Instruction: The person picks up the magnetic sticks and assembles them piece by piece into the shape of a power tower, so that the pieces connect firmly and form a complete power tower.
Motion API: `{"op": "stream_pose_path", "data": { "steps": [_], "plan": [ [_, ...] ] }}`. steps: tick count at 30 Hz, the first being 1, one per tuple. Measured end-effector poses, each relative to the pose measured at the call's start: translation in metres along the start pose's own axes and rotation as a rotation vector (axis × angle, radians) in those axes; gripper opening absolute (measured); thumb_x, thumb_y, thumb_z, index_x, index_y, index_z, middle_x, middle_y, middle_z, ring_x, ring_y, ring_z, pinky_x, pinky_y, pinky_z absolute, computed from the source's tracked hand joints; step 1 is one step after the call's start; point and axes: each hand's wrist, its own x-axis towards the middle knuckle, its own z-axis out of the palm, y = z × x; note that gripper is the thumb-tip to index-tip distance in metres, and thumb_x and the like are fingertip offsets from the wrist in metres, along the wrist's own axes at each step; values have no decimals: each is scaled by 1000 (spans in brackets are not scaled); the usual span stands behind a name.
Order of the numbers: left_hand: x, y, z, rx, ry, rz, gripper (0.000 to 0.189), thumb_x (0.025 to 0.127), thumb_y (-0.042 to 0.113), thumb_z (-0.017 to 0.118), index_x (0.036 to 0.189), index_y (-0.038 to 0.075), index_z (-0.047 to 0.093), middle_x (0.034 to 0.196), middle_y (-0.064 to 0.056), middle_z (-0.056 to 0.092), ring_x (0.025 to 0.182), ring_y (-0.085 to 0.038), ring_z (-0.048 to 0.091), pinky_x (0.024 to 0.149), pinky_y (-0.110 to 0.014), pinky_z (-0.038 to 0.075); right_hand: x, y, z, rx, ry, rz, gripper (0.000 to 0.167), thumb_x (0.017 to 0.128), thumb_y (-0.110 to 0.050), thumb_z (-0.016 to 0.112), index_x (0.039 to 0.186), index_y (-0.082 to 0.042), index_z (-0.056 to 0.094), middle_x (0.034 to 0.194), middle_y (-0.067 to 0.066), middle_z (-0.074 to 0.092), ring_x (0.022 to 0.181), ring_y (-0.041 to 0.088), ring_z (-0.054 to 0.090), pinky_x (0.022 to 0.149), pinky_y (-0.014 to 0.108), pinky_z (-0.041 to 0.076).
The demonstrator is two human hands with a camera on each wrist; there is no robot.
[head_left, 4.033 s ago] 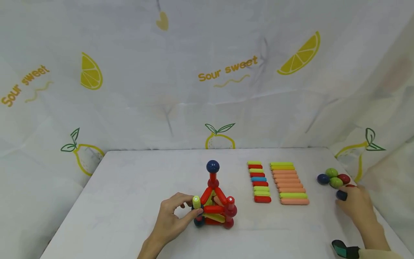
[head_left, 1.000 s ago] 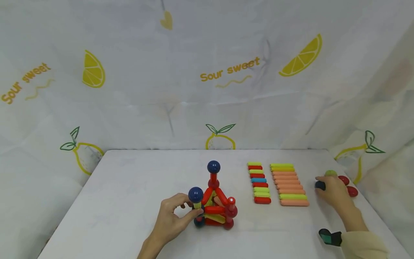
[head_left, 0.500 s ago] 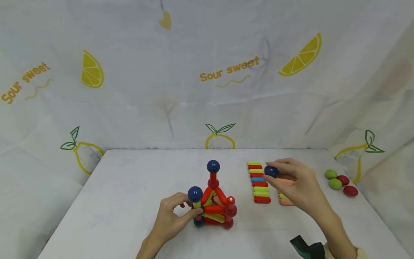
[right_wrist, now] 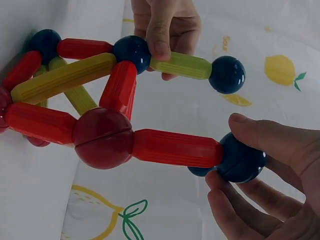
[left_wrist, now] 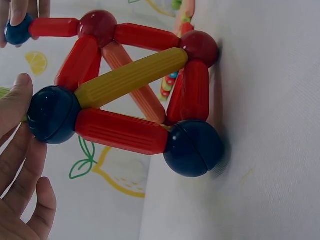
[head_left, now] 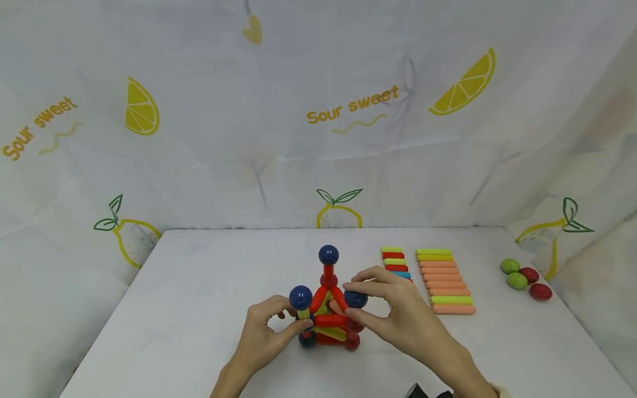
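A frame of magnetic rods and balls [head_left: 329, 320] stands at the table's middle, with red and yellow rods joined by red and blue balls. My left hand [head_left: 266, 329] pinches its left upper blue ball [left_wrist: 54, 114], under a lime rod [right_wrist: 182, 65] topped by another blue ball [head_left: 301, 298]. With thumb and fingers my right hand [head_left: 398, 307] holds a blue ball [right_wrist: 242, 157] at the top end of the right upright red rod [right_wrist: 177, 148]. That rod rises from a red ball [right_wrist: 103, 138]. A third raised blue ball [head_left: 328, 255] tops the rear upright.
Right of the frame lies a column of short rods [head_left: 396, 267], partly hidden by my right hand. Beside it is a column of longer orange and lime rods [head_left: 444, 278]. Two green balls [head_left: 516, 281] and two red balls [head_left: 539, 292] sit near the table's right edge.
My right hand took a blue ball from the group at right and carried it left onto the right upright. Earlier, a blue ball came onto the left lime rod. My left hand stayed put.
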Motion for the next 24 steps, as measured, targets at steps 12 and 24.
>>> {"op": "stream_pose_path", "data": {
  "steps": [12, 24],
  "plan": [
    [1, 1, 1, -14, -12, 10, 23, 81, 14, 86, 100, 21, 75, 83, 7, 75, 78, -10, 65, 68, -29, 55, -13, 29, -24, -17, 35, 157, 41, 86, -28, 83, 125, -22, 73, 122, 2, 72, 115, 25, 65, 88, 48, 61],
    [6, 11, -4, -16, 96, 130, 57, 76, 4, 86, 128, 13, 65, 103, -1, 75, 84, -9, 65, 70, -24, 54, -67, 157, -35, -317, -175, 474, 27, 82, -15, 84, 106, -2, 78, 109, 21, 74, 108, 49, 64, 88, 66, 53]
  ]
}}
